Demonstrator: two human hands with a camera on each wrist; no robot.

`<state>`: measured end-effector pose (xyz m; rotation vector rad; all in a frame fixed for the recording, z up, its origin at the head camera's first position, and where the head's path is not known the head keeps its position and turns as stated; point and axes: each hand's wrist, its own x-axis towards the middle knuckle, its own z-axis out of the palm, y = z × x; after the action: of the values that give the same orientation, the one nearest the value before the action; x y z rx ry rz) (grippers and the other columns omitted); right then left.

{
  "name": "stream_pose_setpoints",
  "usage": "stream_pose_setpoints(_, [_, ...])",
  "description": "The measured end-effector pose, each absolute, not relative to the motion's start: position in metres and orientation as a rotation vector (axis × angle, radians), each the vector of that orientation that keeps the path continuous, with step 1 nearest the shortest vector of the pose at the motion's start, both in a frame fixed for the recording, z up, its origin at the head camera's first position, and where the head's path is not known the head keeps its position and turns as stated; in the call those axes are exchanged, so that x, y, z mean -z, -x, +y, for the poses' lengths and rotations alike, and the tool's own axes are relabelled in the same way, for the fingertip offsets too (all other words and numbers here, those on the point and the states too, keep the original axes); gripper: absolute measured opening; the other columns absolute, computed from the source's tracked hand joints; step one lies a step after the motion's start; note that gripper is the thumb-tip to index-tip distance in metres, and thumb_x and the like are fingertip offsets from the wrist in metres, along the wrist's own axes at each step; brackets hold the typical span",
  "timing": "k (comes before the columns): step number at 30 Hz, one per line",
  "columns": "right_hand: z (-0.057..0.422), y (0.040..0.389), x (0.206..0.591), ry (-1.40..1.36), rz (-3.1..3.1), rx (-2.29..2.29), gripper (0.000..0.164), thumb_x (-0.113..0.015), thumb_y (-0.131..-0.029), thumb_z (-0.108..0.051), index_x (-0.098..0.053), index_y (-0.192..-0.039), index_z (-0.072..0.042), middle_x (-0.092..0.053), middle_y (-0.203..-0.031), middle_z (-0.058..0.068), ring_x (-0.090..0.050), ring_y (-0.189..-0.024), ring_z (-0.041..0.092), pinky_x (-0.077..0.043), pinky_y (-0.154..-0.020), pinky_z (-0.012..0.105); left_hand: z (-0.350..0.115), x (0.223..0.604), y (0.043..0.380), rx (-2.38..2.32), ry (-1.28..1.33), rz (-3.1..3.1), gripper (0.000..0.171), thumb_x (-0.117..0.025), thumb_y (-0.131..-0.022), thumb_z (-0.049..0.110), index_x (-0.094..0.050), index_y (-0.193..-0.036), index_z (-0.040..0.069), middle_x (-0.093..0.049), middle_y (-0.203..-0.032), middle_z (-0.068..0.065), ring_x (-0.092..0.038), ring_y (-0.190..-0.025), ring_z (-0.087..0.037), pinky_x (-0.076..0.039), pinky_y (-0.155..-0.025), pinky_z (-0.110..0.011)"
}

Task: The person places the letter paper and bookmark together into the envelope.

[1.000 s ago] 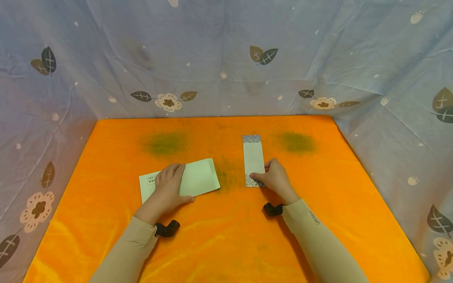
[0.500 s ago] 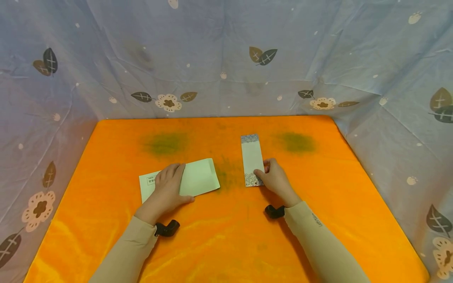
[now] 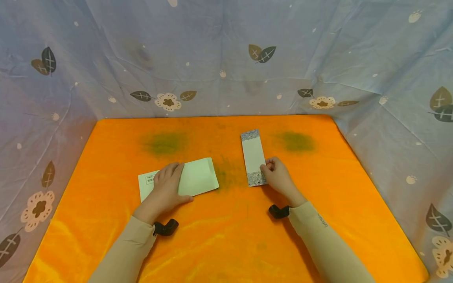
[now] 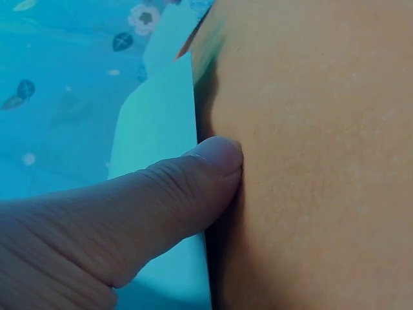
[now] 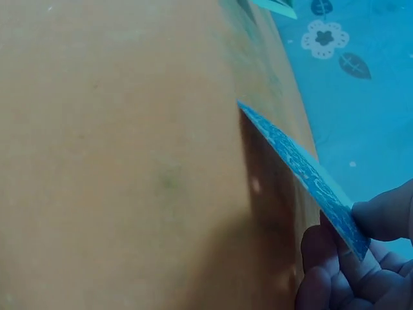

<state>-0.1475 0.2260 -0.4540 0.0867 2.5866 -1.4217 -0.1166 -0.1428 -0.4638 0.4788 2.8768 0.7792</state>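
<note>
A pale green envelope (image 3: pixel 196 177) with a small printed box lies on the left of the cloth, its flap end toward the right. My left hand (image 3: pixel 162 192) rests across it, fingers toward the far edge; in the left wrist view the straight thumb (image 4: pixel 187 181) crosses the near edge. My right hand (image 3: pixel 279 177) pinches a white bookmark (image 3: pixel 254 155) by the right side of its near end. Lace-like blue-grey patterns cover both ends of the bookmark, and a dark spot shows near its bottom edge. In the right wrist view the bookmark (image 5: pixel 303 171) is tilted above the cloth.
An orange velvety cloth (image 3: pixel 226 236) with dark green stains covers the table. Grey-blue curtains (image 3: pixel 226 47) printed with flowers and leaves stand at the back and both sides. Black curved pieces (image 3: pixel 166 227) stick out at both wrists.
The right hand has shifted slightly right, its thumb now nearer the bookmark's right edge. The bookmark has tilted a little, its far end lifted. The left hand and envelope stay put.
</note>
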Motion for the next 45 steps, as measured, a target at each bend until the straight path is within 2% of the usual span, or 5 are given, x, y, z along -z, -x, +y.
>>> stream_pose_setpoints(9, [0.233, 0.149, 0.452, -0.042, 2.531, 1.474, 0.030, -0.053, -0.101, -0.031, -0.051, -0.119, -0.008, -0.060, -0.089, 0.013, -0.045, -0.063, 0.025, -0.040, -0.055, 0.033, -0.145, 0.463, 0.120, -0.767, -0.483, 2.864, 0.113, -0.085, -0.071, 0.044, -0.020, -0.153, 0.002, -0.020, -0.153, -0.020, -0.017, -0.140, -0.039, -0.009, -0.111, -0.057])
stream_pose_setpoints(21, [0.240, 0.149, 0.450, 0.145, 2.496, 1.441, 0.030, -0.055, -0.100, -0.033, -0.058, -0.120, -0.011, -0.061, -0.096, 0.013, -0.049, -0.072, 0.029, -0.042, -0.059, 0.035, -0.147, 0.460, 0.121, -0.760, -0.477, 2.848, 0.114, -0.085, -0.071, 0.044, -0.019, -0.152, 0.000, -0.021, -0.154, -0.021, -0.015, -0.141, -0.039, -0.008, -0.113, -0.057])
stream_pose_setpoints(28, [0.242, 0.148, 0.448, 0.252, 2.451, 1.407, 0.024, -0.053, -0.101, -0.028, -0.059, -0.116, -0.010, -0.062, -0.108, 0.009, -0.052, -0.089, 0.026, -0.042, -0.068, 0.037, -0.148, 0.459, 0.122, -0.751, -0.472, 2.850, 0.113, -0.085, -0.071, 0.043, -0.019, -0.152, -0.002, -0.020, -0.154, -0.022, -0.015, -0.141, -0.040, -0.008, -0.113, -0.057])
stream_pose_setpoints(38, [0.241, 0.149, 0.450, 0.294, 2.440, 1.345, 0.018, -0.055, -0.100, -0.031, -0.062, -0.112, -0.019, -0.052, -0.076, 0.010, -0.041, -0.063, 0.023, -0.038, -0.057, 0.033, -0.148, 0.461, 0.122, -0.762, -0.481, 2.854, 0.113, -0.085, -0.072, 0.043, -0.017, -0.152, -0.001, -0.019, -0.154, -0.022, -0.014, -0.142, -0.040, -0.008, -0.114, -0.055])
stream_pose_setpoints(45, [0.239, 0.149, 0.450, 0.319, 2.441, 1.320, 0.020, -0.056, -0.100, -0.031, -0.063, -0.114, -0.019, -0.059, -0.081, 0.009, -0.044, -0.064, 0.022, -0.040, -0.057, 0.032, -0.148, 0.461, 0.122, -0.766, -0.495, 2.864, 0.113, -0.085, -0.072, 0.041, -0.018, -0.152, -0.001, -0.020, -0.154, -0.022, -0.015, -0.142, -0.040, -0.008, -0.115, -0.054])
